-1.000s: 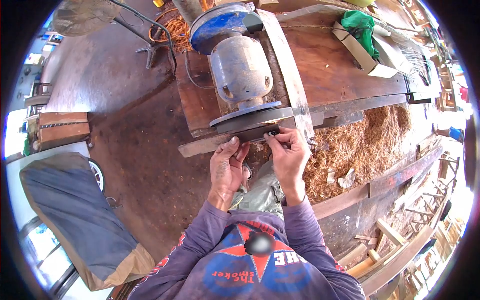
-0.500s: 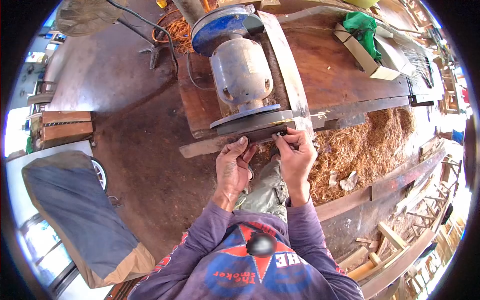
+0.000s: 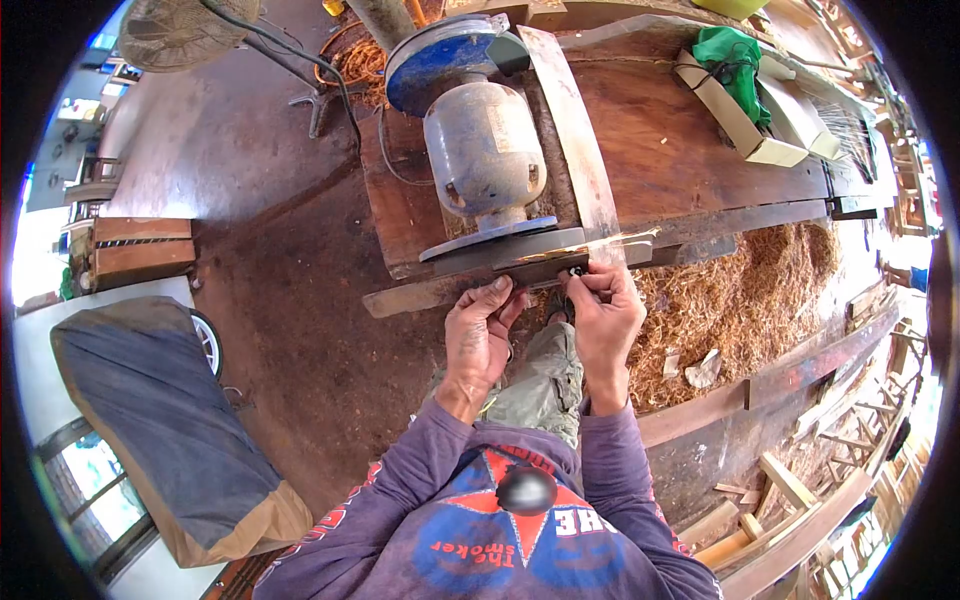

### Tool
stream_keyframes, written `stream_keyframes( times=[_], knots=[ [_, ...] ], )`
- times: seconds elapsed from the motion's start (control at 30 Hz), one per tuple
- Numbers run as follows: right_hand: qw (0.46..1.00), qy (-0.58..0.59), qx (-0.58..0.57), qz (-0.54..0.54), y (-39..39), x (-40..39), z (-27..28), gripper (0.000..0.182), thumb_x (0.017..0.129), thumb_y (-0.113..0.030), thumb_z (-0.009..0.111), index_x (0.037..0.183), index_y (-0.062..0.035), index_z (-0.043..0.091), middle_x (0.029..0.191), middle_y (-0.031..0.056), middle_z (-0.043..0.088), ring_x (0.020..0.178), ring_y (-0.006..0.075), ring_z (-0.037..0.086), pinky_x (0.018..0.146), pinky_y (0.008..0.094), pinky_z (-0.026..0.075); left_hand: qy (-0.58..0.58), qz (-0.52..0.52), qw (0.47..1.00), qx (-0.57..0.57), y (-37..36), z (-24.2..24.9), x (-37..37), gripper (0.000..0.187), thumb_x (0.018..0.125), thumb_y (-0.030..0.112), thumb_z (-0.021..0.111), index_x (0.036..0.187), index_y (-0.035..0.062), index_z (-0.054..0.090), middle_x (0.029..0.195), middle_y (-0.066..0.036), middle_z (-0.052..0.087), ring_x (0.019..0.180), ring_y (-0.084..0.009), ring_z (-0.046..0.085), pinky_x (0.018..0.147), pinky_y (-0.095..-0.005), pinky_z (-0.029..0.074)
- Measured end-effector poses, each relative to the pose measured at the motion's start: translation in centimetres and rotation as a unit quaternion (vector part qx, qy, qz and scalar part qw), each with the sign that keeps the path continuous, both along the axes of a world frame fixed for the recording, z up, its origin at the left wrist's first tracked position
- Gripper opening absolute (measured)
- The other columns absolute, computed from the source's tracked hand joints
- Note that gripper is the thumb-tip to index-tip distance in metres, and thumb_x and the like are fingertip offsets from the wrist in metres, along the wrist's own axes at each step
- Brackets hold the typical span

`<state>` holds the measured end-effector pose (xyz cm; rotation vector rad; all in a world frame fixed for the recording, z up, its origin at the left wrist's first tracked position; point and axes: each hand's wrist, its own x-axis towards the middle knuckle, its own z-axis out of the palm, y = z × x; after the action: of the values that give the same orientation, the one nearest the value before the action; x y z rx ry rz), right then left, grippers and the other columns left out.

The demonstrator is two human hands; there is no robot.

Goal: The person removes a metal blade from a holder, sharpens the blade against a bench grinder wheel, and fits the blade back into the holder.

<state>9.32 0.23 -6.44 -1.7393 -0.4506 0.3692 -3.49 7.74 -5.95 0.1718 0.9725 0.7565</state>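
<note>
Below the grey bench grinder (image 3: pixel 485 150), a dark flat metal piece (image 3: pixel 545 270) is pressed to the rim of its near wheel (image 3: pixel 500 246). My left hand (image 3: pixel 482 335) pinches the left end of the piece between thumb and fingers. At its right end my right hand (image 3: pixel 608 325) is closed on it, next to a small dark fitting. Bright sparks (image 3: pixel 610 243) fly off rightward from where piece and wheel meet. My fingers partly hide the piece's lower edge.
The grinder stands on a wooden bench (image 3: pixel 690 140) with a cardboard box (image 3: pixel 735 115) and green cloth (image 3: pixel 738 65). Wood shavings (image 3: pixel 720 310) lie lower right, beside planks (image 3: pixel 790 480). A covered object (image 3: pixel 165 420) is at left, a fan (image 3: pixel 175 35) upper left.
Both hands and the metal piece have shifted slightly right along the wheel. The spark stream is longer and brighter. The whole view has moved a little.
</note>
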Motion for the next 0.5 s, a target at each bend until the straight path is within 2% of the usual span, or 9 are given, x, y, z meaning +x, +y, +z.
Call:
stream_keyframes(
  times=[0.07,0.13,0.23,0.33,0.4,0.5],
  knots=[
    [1.000,-0.010,0.005,0.004,-0.2,0.1,-0.2,0.016,0.079,0.007,0.074,0.078,0.0019,0.059,0.096,0.0139,0.069,0.075,0.0110,0.064,0.062,0.0245,0.052,0.000,0.000,1.000,0.001,-0.1,0.2,0.1,0.012,0.086,0.001,0.073,0.084,0.0040,0.062,0.093,-0.011,0.071,0.087,-0.0223,0.070,0.082,-0.0333,0.061],
    [0.999,0.042,0.001,-0.007,0.0,0.2,1.0,0.017,0.079,0.005,0.076,0.077,0.0014,0.059,0.096,0.0132,0.070,0.074,0.0100,0.062,0.062,0.0242,0.051,0.001,0.000,1.000,0.003,-0.1,0.2,0.3,0.012,0.086,0.001,0.073,0.084,0.0038,0.061,0.093,-0.011,0.071,0.087,-0.0224,0.070,0.082,-0.0334,0.061],
    [1.000,-0.013,-0.017,-0.004,-0.2,0.6,0.5,0.018,0.079,0.003,0.077,0.076,0.0010,0.059,0.095,0.0124,0.069,0.073,0.0088,0.061,0.060,0.0240,0.050,-0.004,-0.004,1.000,0.001,-0.1,0.1,0.6,0.012,0.086,0.000,0.073,0.085,0.0036,0.061,0.093,-0.011,0.071,0.086,-0.0221,0.070,0.082,-0.0331,0.061],
    [0.999,0.034,-0.029,-0.016,-0.1,0.6,1.4,0.019,0.078,0.002,0.078,0.076,0.0010,0.060,0.095,0.0122,0.069,0.073,0.0092,0.060,0.061,0.0246,0.050,-0.003,0.000,1.000,-0.003,-0.2,0.0,0.7,0.012,0.085,0.000,0.073,0.085,0.0036,0.061,0.092,-0.011,0.071,0.085,-0.0218,0.070,0.082,-0.0328,0.061],
    [0.999,0.029,-0.030,-0.013,-0.2,0.6,1.2,0.019,0.078,0.002,0.078,0.076,0.0011,0.060,0.095,0.0121,0.069,0.073,0.0093,0.060,0.062,0.0245,0.050,-0.016,-0.015,1.000,0.012,-0.3,-0.2,0.5,0.008,0.086,0.002,0.073,0.086,0.0042,0.065,0.092,-0.007,0.071,0.092,-0.0232,0.070,0.087,-0.0333,0.058],
    [0.999,0.018,-0.026,-0.006,-0.3,0.6,0.8,0.019,0.078,0.002,0.078,0.076,0.0013,0.059,0.094,0.0122,0.069,0.074,0.0094,0.060,0.062,0.0240,0.049,-0.007,-0.019,1.000,0.007,-0.2,-0.2,0.3,0.008,0.086,0.002,0.073,0.087,0.0040,0.065,0.092,-0.007,0.071,0.092,-0.0234,0.070,0.087,-0.0332,0.058]
  ],
)
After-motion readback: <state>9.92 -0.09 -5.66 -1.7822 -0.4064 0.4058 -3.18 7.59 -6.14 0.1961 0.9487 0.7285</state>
